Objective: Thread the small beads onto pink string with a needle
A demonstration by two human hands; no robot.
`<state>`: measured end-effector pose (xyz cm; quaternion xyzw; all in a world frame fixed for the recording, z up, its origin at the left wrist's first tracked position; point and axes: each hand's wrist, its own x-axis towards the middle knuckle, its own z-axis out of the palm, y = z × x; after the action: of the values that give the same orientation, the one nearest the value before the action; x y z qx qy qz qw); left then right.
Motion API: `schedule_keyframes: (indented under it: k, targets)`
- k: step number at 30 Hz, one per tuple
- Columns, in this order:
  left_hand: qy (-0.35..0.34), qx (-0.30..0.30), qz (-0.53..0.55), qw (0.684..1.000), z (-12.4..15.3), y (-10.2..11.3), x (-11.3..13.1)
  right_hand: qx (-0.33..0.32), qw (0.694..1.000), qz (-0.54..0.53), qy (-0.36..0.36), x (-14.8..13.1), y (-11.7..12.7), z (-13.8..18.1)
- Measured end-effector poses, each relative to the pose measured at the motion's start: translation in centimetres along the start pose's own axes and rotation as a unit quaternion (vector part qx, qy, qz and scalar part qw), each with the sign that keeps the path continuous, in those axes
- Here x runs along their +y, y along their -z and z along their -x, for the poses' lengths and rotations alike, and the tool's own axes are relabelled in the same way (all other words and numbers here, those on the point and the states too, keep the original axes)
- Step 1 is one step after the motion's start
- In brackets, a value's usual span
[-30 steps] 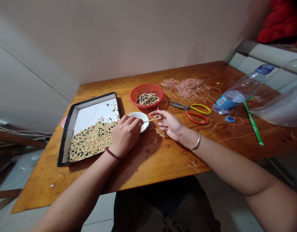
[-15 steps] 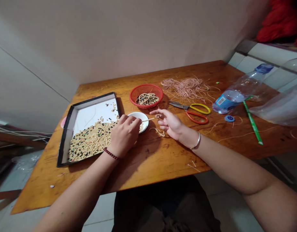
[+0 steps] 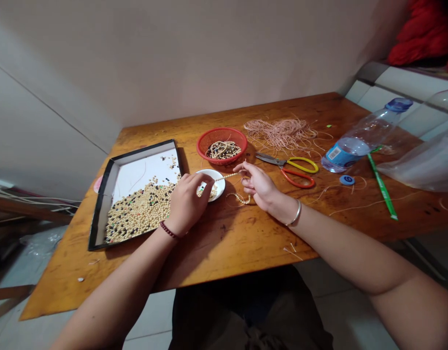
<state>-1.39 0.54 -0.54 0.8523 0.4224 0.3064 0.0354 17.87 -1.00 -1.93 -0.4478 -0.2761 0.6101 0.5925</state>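
Head view, left hand: the left hand (image 3: 185, 201) lies knuckles up at the near rim of the small white round dish (image 3: 219, 185), forearm running in from the lower left, fingers curled and pinched narrow on the near end of the thin strand of pale beads (image 3: 226, 176)
Head view, right hand: the right hand (image 3: 258, 184) rests just right of the dish, wrist low to the wooden table (image 3: 245, 238), thumb and forefinger closed on the far end of the strand, other fingers loosely bent
Strand: stretched nearly level between the two hands, above the dish's right edge; a looped beaded tail (image 3: 239, 198) lies on the table under the right hand
Wrists: dark red bead bracelet (image 3: 168, 230) on the left, silver bangle (image 3: 295, 214) on the right
Left of the hands: black-rimmed shallow tray of loose beige and dark beads (image 3: 136, 211), touching the left hand's side
Behind: red plastic basket of strung beads (image 3: 221, 145), yellow and orange handled scissors (image 3: 293, 168), heap of pink cord (image 3: 280, 131)
Far right: clear plastic water bottle lying on its side (image 3: 362, 136), green stick (image 3: 382, 186)
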Motion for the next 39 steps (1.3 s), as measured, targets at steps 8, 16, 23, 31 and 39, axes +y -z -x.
schedule_keyframes:
  k: [8,16,23,31,39]
  targets:
    - [0.110,0.075,0.223,0.966,-0.1,-0.4,0.3,0.005,0.999,0.034,-0.018,0.6,-0.2,0.1]
    - [0.136,0.098,0.319,0.933,-0.2,-0.7,0.6,-0.001,0.999,0.036,-0.020,0.2,-0.6,0.4]
    - [0.123,0.113,0.308,0.937,0.5,-0.9,0.6,-0.012,0.999,0.049,-0.019,0.3,-0.7,0.6]
    - [0.122,0.102,0.341,0.926,0.4,-1.0,0.8,-0.033,0.998,0.048,-0.008,0.4,-1.0,0.9]
    - [0.141,0.091,0.371,0.914,0.4,-1.2,0.8,-0.048,0.999,0.006,0.022,0.4,-0.4,0.7]
